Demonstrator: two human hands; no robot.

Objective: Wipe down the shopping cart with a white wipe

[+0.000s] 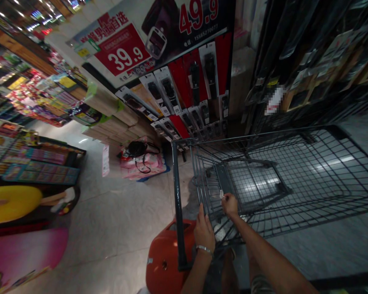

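Observation:
A dark wire shopping cart [297, 192] stretches from the middle to the right edge. My left hand [204, 232], with a bracelet at the wrist, lies against the bars at the cart's near end, its fingers extended. Just right of it, my right hand [230, 205] is closed, pinching a small white piece [221, 194] over the cart's seat part. The cart's handle bar [178, 204] stands left of both hands, touched by neither. Below the handle is an orange-red case [168, 259], partly hidden by my left arm.
A rack of packaged belts [168, 87] with price signs stands beyond the cart. Pink packages [147, 163] with a black strap sit on the floor near its foot. Shelves of goods [39, 163] and a yellow item [14, 202] are at the left.

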